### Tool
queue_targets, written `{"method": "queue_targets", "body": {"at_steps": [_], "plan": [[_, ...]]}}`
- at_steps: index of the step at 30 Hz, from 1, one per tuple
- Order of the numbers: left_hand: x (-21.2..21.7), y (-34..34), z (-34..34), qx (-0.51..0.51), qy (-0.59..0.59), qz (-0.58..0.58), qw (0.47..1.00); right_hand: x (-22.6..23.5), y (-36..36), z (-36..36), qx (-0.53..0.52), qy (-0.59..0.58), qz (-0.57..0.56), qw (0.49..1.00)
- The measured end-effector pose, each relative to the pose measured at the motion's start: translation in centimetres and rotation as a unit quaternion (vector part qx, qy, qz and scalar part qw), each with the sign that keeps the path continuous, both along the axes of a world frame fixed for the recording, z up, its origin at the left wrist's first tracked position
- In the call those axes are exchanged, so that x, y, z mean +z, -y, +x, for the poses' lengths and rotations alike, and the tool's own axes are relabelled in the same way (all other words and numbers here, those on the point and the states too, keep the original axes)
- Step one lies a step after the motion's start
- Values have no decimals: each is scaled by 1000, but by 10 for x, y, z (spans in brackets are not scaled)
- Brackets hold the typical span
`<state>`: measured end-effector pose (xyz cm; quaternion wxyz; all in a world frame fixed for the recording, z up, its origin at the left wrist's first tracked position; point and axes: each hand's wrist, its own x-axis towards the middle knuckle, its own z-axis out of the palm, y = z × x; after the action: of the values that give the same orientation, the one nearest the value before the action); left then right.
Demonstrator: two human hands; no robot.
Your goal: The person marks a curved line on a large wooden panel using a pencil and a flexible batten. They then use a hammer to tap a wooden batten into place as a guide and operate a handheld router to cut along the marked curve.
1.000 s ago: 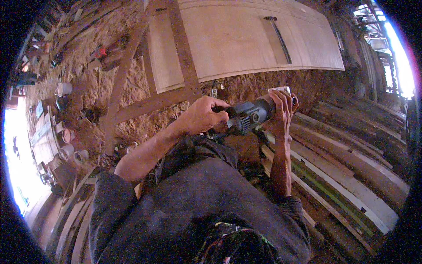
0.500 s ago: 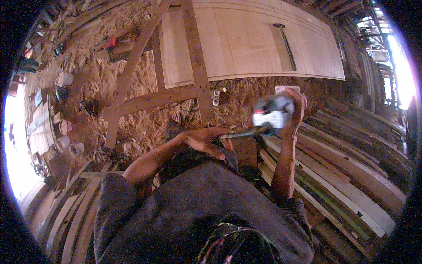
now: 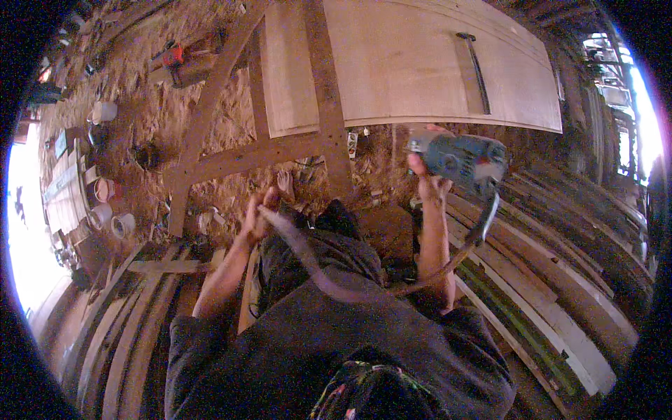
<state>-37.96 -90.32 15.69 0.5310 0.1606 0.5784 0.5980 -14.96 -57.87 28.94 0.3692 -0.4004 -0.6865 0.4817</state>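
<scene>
My right hand (image 3: 430, 183) is closed round a corded power tool (image 3: 458, 155) with a teal-grey body, raised in front of me; its exact kind is blurred by motion. The tool's dark cord (image 3: 483, 222) leaves its right end and loops down across my front. At the loop's other end, my left hand (image 3: 257, 215) is closed on the cord, which is smeared there. A bare foot (image 3: 285, 182) shows just beyond my left hand.
Ahead lies a stack of pale wood panels (image 3: 399, 77) with a hammer (image 3: 474, 73) on it. Brown timber beams (image 3: 245, 159) form a frame at left. A power strip (image 3: 352, 144) lies on the dirt. Long boards (image 3: 532, 280) are stacked at right; buckets (image 3: 123, 224) stand far left.
The power tool has turned and moved right, with its cord now trailing from its right end. My left hand has moved left, away from the tool, drawing the cord into a loop.
</scene>
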Motion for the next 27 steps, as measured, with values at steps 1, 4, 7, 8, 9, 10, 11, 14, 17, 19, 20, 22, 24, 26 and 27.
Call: {"method": "queue_targets", "body": {"at_steps": [1,4,7,8,9,10,11,14,17,19,20,22,24,26,27], "plan": [[14,5,-15,12,-50,-37,998,-23,7,-13,19,-8,-37,999],[60,-82,-49,14,-116,-59,991,-31,-3,-14,32,39,-20,999],[113,-181,-103,-100,-159,65,980,-69,-7,-33,52,26,-36,998],[108,-201,-115,-80,-227,93,966,-76,-6,-46,68,23,-43,997],[99,-225,-125,-58,-295,121,946,-82,-7,-56,73,20,-41,996],[70,-252,-143,-65,-376,150,912,-87,-12,-63,75,23,-32,996],[34,-274,-163,-66,-426,131,893,-94,-15,-71,82,22,-28,996],[-30,-306,-181,-35,-627,77,774,-111,-15,-74,73,35,-15,997],[-51,-317,-176,-31,-648,60,758,-123,-11,-72,59,40,-9,997],[-50,-314,-171,-39,-642,46,765,-125,-7,-69,55,43,-11,998],[-46,-315,-171,-38,-646,39,761,-125,-5,-70,55,41,-12,998],[-38,-309,-170,-43,-653,21,756,-122,0,-72,55,34,-20,998],[-32,-308,-165,-45,-657,12,753,-120,0,-74,50,22,-24,998],[-25,-304,-162,-52,-660,-9,749,-118,2,-78,47,-22,-34,998],[-22,-301,-161,-52,-663,-17,746,-113,2,-78,54,-15,-39,998]]}}
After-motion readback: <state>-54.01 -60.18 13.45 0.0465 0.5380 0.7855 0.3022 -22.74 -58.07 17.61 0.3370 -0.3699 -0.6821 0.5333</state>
